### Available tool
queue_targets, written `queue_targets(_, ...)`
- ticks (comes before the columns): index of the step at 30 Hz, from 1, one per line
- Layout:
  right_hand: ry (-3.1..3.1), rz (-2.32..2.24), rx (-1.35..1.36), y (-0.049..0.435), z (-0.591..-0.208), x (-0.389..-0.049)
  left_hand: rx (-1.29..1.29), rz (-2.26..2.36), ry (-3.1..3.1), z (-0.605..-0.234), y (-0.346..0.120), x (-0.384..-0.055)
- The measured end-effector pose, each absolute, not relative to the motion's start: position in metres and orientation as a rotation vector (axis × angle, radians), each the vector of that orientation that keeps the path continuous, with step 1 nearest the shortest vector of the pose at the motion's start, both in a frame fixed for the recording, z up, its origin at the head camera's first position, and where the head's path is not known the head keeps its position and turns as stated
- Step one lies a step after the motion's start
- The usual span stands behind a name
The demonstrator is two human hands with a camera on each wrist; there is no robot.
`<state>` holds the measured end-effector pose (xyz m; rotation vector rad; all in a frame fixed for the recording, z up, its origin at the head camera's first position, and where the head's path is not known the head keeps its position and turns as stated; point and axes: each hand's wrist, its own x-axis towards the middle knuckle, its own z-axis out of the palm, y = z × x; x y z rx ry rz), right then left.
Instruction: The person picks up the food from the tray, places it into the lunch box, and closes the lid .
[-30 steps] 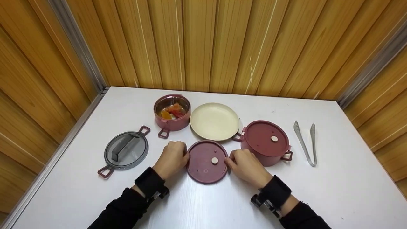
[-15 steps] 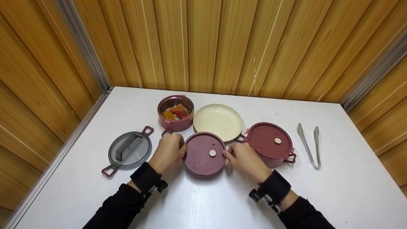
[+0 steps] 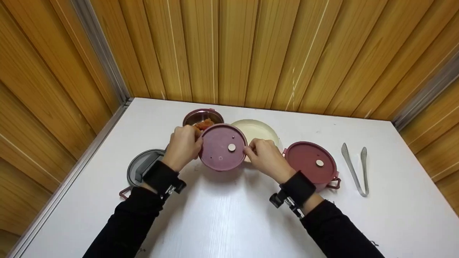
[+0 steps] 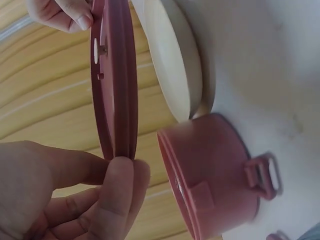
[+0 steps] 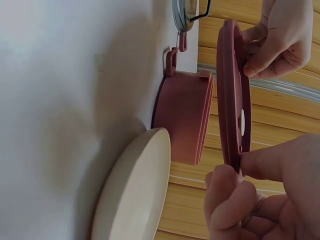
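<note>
A round dark-pink pot lid (image 3: 220, 157) with a pale knob is held up off the table between both hands. My left hand (image 3: 181, 148) pinches its left edge, thumb on top and fingers below, as the left wrist view shows. On the opposite edge my right hand (image 3: 267, 157) pinches the rim in the same way. Behind the lid stands an uncovered red pot (image 4: 215, 175) with orange and red food pieces (image 3: 205, 124) inside; the lid and left hand cover part of it in the head view. Beside that pot lies a cream plate (image 3: 258, 129), partly hidden by the lid and right hand.
A second red pot (image 3: 308, 161) with its lid on stands right of the right hand. Metal tongs (image 3: 358, 175) lie farther right. Partly behind the left wrist rests a grey glass lid (image 3: 138, 166) with a dark handle. Wood-patterned walls (image 3: 229, 53) enclose the white table (image 3: 222, 222).
Both hands have lifted the dark-pink lid from the table and carried it away from the body and slightly left, toward the uncovered pot. The head view has shifted a little.
</note>
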<state>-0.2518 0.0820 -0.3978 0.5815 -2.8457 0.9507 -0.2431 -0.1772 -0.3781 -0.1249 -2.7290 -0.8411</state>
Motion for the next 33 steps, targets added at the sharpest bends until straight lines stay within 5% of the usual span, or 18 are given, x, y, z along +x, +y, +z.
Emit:
queue_targets(13, -2.798, 1.072, 0.612, 0.050, -0.399, -0.304, 0.032, -0.834, -2.657, -0.358, -0.195, -0.284)
queue_targets(33, -2.963, 1.104, 0.625, 0.027, -0.393, -0.308, 0.190, -0.891, -2.719, -0.372, -0.199, -0.306)
